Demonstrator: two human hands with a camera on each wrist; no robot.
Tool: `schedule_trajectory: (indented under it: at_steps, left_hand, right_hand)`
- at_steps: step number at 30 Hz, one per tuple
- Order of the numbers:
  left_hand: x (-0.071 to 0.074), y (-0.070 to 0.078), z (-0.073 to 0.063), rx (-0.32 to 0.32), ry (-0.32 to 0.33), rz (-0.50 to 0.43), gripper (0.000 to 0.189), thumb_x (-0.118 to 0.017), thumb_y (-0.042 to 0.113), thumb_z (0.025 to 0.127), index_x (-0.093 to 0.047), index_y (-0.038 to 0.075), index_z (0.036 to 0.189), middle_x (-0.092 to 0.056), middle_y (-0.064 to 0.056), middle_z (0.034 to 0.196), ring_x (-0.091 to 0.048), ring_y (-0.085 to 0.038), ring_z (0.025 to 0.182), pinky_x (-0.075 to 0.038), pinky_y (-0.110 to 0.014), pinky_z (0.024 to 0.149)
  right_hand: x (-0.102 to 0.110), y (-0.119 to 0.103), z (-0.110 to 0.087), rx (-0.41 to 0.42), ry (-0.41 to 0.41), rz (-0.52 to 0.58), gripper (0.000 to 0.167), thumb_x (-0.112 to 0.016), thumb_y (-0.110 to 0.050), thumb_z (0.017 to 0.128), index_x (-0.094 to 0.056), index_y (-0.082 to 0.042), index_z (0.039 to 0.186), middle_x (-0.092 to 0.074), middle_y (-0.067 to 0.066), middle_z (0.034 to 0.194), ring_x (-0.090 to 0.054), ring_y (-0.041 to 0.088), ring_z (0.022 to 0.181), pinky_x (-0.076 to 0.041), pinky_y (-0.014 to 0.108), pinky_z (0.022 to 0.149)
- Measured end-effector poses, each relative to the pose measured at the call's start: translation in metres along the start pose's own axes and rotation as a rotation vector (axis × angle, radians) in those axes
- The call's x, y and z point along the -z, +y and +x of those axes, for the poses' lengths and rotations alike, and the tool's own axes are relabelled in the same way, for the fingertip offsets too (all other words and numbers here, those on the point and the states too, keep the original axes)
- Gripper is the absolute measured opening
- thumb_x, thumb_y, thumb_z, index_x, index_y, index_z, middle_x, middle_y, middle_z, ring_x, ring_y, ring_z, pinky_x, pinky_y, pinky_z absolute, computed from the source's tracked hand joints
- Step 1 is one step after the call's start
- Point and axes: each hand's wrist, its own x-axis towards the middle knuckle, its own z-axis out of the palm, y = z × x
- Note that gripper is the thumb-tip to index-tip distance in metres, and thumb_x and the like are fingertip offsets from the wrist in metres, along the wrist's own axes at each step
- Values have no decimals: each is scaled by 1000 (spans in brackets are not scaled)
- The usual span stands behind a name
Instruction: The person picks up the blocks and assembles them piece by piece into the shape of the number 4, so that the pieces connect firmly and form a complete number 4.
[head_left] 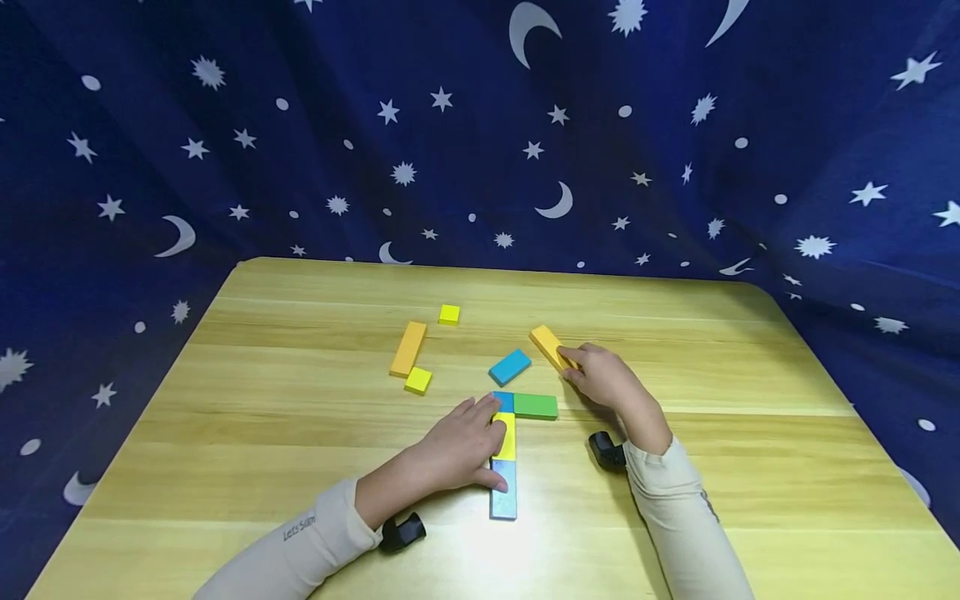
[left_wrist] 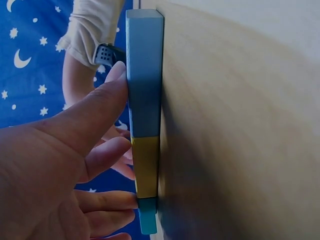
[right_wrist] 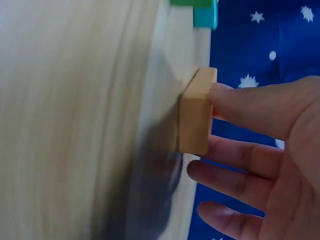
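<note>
My left hand (head_left: 465, 442) lies over a column of blocks, thumb on the light blue block (head_left: 503, 502) at its near end. Its other fingers rest across the yellow block (head_left: 506, 437) and the small blue block (head_left: 504, 402) at the far end. A green block (head_left: 536, 407) extends to the right from that blue one. At the right, my right hand (head_left: 603, 379) pinches the near end of an orange block (head_left: 547, 340) between thumb and forefinger. In the right wrist view that block (right_wrist: 195, 125) stands close against the tabletop, the other fingers spread beside it.
A loose blue block (head_left: 510, 367) lies just beyond the column. Further left are another orange block (head_left: 408, 348) and two yellow squares, one nearer (head_left: 418, 381) and one farther (head_left: 449, 314). A dark blue star-patterned cloth (head_left: 450, 208) hangs behind the wooden table (head_left: 300, 317).
</note>
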Motion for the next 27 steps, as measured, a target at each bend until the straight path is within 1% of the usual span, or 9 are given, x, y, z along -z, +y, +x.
schedule_trajectory:
  at_steps: [3, 6, 12, 14, 18, 21, 27]
  left_hand:
    - [0, 0, 0, 3, -9, 3, 49, -59, 61, 72, -48, 14, 82, -44, -17, 134, -32, -29, 134, -30, -42, 108]
    - [1, 0, 1, -1, -13, 13, 49, -59, 61, 72, -49, 14, 82, -43, -18, 135, -32, -30, 134, -30, -42, 108]
    - [0, 1, 1, -11, -4, 36, 49, -58, 62, 72, -50, 14, 82, -44, -19, 134, -32, -30, 134, -31, -42, 107]
    - [0, 0, 1, -11, -1, 39, 49, -58, 62, 72, -50, 14, 82, -44, -19, 134, -32, -30, 134, -31, -42, 107]
    - [1, 0, 1, -16, 2, 48, 50, -57, 62, 72, -50, 14, 82, -45, -18, 134, -33, -29, 133, -32, -43, 106]
    - [1, 0, 2, -20, -1, 55, 50, -57, 62, 73, -50, 14, 82, -45, -19, 134, -34, -29, 133, -32, -43, 106]
    - [3, 0, 2, -15, -10, 49, 50, -58, 62, 73, -51, 14, 82, -44, -19, 135, -33, -29, 134, -32, -42, 107]
  right_hand:
    - [0, -9, 0, 48, -28, 13, 37, -56, -10, 89, -54, 1, 124, -60, 18, 94, -55, 23, 76, -45, 37, 65]
    - [0, -17, 1, 80, -51, 31, 35, -54, -7, 89, -55, 1, 123, -58, 17, 92, -53, 22, 75, -44, 33, 64]
    - [-2, -35, 5, 96, -65, 36, 33, -51, -4, 90, -56, 0, 123, -56, 14, 90, -51, 18, 74, -42, 27, 62]
    - [-2, -41, 8, 116, -66, 43, 33, -51, -2, 89, -56, 2, 122, -56, 14, 89, -50, 18, 72, -42, 26, 61]
    - [-3, -50, 11, 126, -81, 46, 34, -50, 0, 89, -55, 2, 123, -56, 13, 89, -48, 17, 71, -41, 25, 61]
    - [-3, -57, 12, 128, -89, 36, 34, -49, 0, 89, -54, 3, 123, -56, 13, 89, -47, 17, 70, -40, 25, 61]
    - [-5, -67, 14, 156, -89, 11, 34, -50, 0, 90, -54, 3, 123, -57, 12, 90, -46, 16, 69, -40, 25, 60]
